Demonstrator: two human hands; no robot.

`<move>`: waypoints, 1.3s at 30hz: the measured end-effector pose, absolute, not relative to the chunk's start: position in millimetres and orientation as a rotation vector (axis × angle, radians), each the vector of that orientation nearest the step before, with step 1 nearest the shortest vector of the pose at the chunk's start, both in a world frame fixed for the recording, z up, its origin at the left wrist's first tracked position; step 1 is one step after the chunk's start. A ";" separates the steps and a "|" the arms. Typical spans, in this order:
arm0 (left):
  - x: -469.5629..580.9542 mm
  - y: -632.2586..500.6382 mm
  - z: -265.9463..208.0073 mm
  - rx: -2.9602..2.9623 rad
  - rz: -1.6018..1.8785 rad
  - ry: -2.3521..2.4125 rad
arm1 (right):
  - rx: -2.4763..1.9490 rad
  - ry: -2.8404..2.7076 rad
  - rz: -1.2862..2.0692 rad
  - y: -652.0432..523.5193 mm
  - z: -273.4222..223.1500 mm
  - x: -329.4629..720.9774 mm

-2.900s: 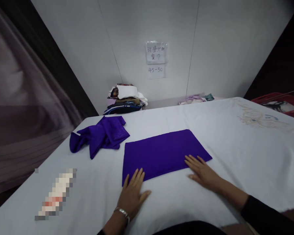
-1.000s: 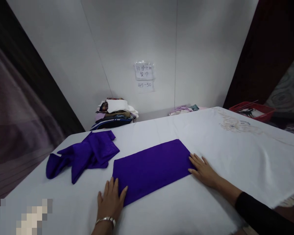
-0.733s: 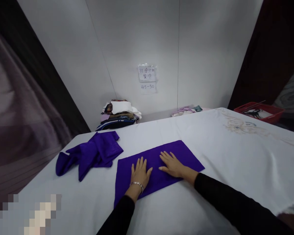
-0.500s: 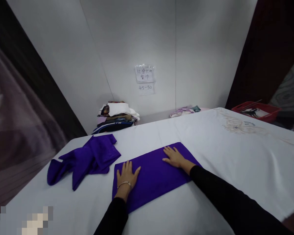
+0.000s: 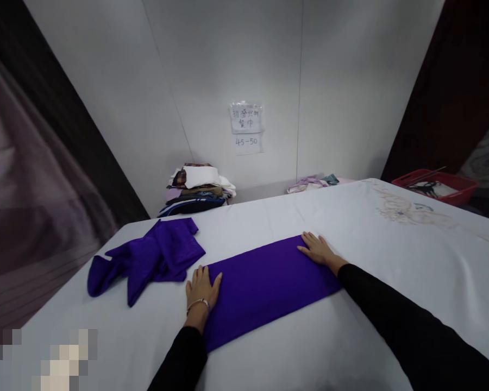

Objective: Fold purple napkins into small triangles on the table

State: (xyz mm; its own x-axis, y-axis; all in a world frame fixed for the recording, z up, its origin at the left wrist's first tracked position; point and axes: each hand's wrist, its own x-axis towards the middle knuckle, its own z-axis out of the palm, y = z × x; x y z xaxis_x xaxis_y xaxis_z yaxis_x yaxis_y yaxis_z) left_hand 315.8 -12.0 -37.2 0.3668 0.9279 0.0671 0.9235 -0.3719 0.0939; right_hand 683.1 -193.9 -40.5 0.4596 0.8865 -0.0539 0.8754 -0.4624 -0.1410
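Note:
A purple cloth napkin point(image 5: 264, 288) lies flat as a long rectangle on the white-covered table, slanting up to the right. My left hand point(image 5: 202, 292), with a bracelet on the wrist, rests at its left edge with fingers stretched out. At the far right corner of the napkin, my right hand point(image 5: 318, 250) lies flat with fingers spread, partly over the edge. Neither hand grips the fabric. Left of my left hand sits a second purple cloth point(image 5: 158, 255), crumpled, its corners sticking out.
Behind the table stands a pile of folded clothes point(image 5: 198, 190) against the wall. Pinkish fabric point(image 5: 307, 184) lies further right, and a red basket point(image 5: 464, 190) is at the far right. Paper signs point(image 5: 246, 119) hang on the wall. The white tablecloth point(image 5: 370, 239) bears embroidery.
Both hands have slid outward across the napkin, the left to its left edge and the right to its far right corner. The view has shifted slightly.

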 end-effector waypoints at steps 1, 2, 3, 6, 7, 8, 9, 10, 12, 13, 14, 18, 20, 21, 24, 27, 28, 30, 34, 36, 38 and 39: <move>314.8 -14.2 -35.4 2.555 0.200 1.761 | -2.612 -1.563 0.193 -194.5 -36.8 680.8; 315.0 -18.5 -33.5 2.554 0.224 1.775 | -2.613 -1.555 0.189 -194.9 -33.2 675.6; 316.9 -25.3 -31.8 2.565 0.242 1.770 | -2.599 -1.564 0.172 -195.1 -30.0 666.7; 333.3 -60.2 -28.3 2.688 0.242 1.594 | -2.395 -1.762 0.117 -193.9 -25.2 616.7; 340.7 -74.6 -27.8 2.736 0.224 1.495 | -2.276 -1.871 0.129 -193.4 -25.7 595.0; 347.4 -88.5 -27.7 2.765 0.192 1.399 | -2.163 -1.960 0.148 -193.4 -27.1 573.6; 352.2 -100.7 -27.9 2.780 0.153 1.315 | -2.065 -2.035 0.169 -194.2 -29.3 554.6; 353.9 -109.9 -28.6 2.789 0.138 1.255 | -1.994 -2.091 0.194 -196.3 -32.0 539.9; 345.2 -117.0 -31.0 2.785 0.115 1.209 | -1.963 -2.128 0.221 -204.8 -38.5 529.1; 334.2 -115.0 -32.6 2.776 0.108 1.227 | -1.997 -2.114 0.216 -211.2 -42.1 534.1; 319.5 -109.9 -34.2 2.760 0.099 1.274 | -2.055 -2.071 0.191 -218.7 -46.1 545.3; 249.3 -80.3 -37.3 2.635 0.018 1.609 | -2.333 -1.833 0.013 -253.7 -66.2 622.1; 227.9 -69.8 -35.3 2.592 0.020 1.738 | -2.427 -1.746 -0.055 -268.5 -76.3 654.9; 223.7 -66.0 -33.2 2.580 0.045 1.778 | -2.443 -1.738 -0.087 -274.0 -80.4 665.9; 234.5 -55.6 -23.6 2.538 0.188 1.812 | -2.466 -1.728 -0.145 -281.4 -86.9 677.7; 262.5 -37.7 -14.3 2.469 0.293 1.828 | -2.472 -1.715 -0.147 -280.4 -85.1 673.3; 271.5 -29.9 -12.5 2.448 0.307 1.845 | -2.468 -1.716 -0.142 -279.7 -83.6 671.7; 286.0 -13.5 -11.4 2.407 0.327 1.886 | -2.455 -1.729 -0.130 -278.9 -80.3 669.7; 299.0 10.2 -16.1 2.299 0.381 1.941 | -2.473 -1.704 -0.112 -278.6 -76.0 668.7; 299.4 14.9 -19.0 2.262 0.416 1.938 | -2.490 -1.668 -0.091 -278.3 -74.8 667.7; 297.5 16.2 -20.2 2.256 0.466 1.905 | -2.493 -1.639 -0.075 -278.1 -73.8 666.8; 296.0 16.2 -19.8 2.263 0.498 1.881 | -2.484 -1.635 -0.069 -278.1 -73.3 666.7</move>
